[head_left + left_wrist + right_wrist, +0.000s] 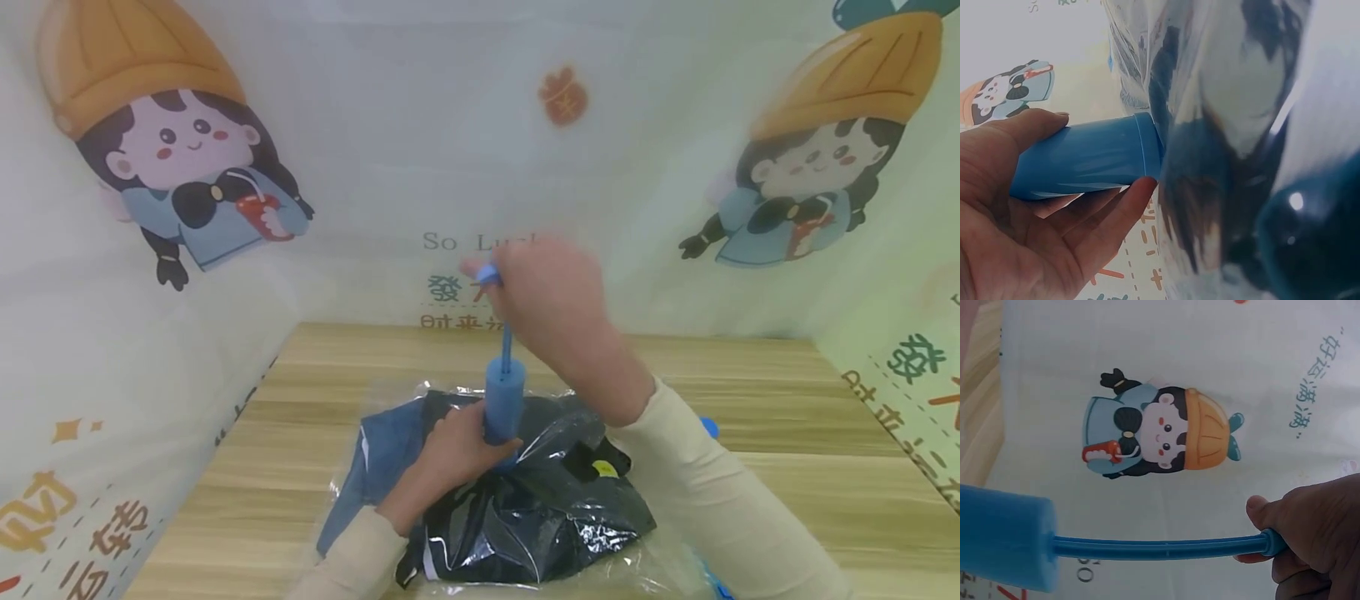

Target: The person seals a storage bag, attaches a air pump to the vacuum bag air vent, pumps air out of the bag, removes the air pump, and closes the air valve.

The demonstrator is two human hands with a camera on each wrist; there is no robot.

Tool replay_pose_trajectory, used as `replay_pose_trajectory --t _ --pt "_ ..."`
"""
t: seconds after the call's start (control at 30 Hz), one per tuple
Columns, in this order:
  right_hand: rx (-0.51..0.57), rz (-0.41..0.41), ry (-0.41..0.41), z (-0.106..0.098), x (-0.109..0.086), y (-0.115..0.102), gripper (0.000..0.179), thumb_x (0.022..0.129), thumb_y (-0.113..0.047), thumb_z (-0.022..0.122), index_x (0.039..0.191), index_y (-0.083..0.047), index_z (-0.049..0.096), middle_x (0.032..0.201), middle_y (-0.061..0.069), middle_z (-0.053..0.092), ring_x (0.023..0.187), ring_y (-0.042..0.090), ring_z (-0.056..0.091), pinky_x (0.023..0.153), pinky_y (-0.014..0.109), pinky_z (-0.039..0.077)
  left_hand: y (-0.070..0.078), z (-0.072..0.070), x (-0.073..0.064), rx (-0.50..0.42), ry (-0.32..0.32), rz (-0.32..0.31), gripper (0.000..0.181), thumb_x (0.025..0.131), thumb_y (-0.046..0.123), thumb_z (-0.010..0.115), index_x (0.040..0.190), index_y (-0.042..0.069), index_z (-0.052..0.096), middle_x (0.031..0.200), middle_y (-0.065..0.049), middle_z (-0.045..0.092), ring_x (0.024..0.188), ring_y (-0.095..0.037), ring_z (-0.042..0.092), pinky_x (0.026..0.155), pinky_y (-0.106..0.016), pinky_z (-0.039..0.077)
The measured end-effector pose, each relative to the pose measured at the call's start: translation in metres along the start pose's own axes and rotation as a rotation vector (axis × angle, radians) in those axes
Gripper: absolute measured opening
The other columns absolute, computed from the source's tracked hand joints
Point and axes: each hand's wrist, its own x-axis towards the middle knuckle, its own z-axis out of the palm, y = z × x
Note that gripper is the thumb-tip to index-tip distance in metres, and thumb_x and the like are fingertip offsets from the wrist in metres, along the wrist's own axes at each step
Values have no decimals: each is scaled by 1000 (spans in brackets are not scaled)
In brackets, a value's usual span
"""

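The left hand (452, 452) is grasping a blue pump (504, 402) by its barrel (1088, 155), whose far end is meeting the plastic bag (517, 533) beyond those fingers. The right fingers are curling round the handle (1274, 542), the rod (1160, 548) extending below them. Good stroking is probably demanding a braced barrel and straight, in-line pushes.

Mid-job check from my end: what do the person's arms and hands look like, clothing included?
The left sleeve and right sleeve are long, plain and cream-coloured, reaching about to the wrists, with no print visible. The left hand and right hand are bare: no gloves show.
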Motion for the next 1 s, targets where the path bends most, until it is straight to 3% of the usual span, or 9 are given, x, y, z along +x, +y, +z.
replay_pose_trajectory --t 0.2,0.37,0.47,0.8,1.0 --pt "-36 -17 -50 38 -16 -1 46 98 -44 67 65 -12 64 48 -3 40 40 13 37 38 25 25 -2 -1 0 -29 2 6 51 87 39 79 120 3 65 104 -14 73 92 -32 72 75 -48 59" --pt "-42 -7 -79 61 -29 -1 52 99 -45 65 59 -16 50 47 -4 36 40 11 34 37 24 23 -4 -3 1 -19 1 12 54 87 40 78 123 1 64 103 -13 73 87 -28 72 72 -45 58" --pt "-34 -14 -56 69 -34 0 54 98 -44 67 57 -16 46 45 -5 33 39 10 31 37 23 22 -4 -3 1 -22 -14 2 57 87 40 78 126 1 63 104 -12 73 85 -26 71 71 -44 57" --pt "9 -40 -37 74 -37 2 54 99 -42 67 57 -16 45 45 -6 28 39 8 26 37 23 21 -3 -4 0 -38 -19 -5 58 87 39 78 126 -1 62 104 -13 73 84 -25 71 71 -44 57" --pt "5 -65 -42 60 -28 7 52 100 -41 66 59 -17 45 47 -5 32 41 10 30 38 24 22 -2 -3 -1 -29 -12 -1 56 87 40 78 123 0 63 102 -13 73 83 -28 71 69 -45 58"
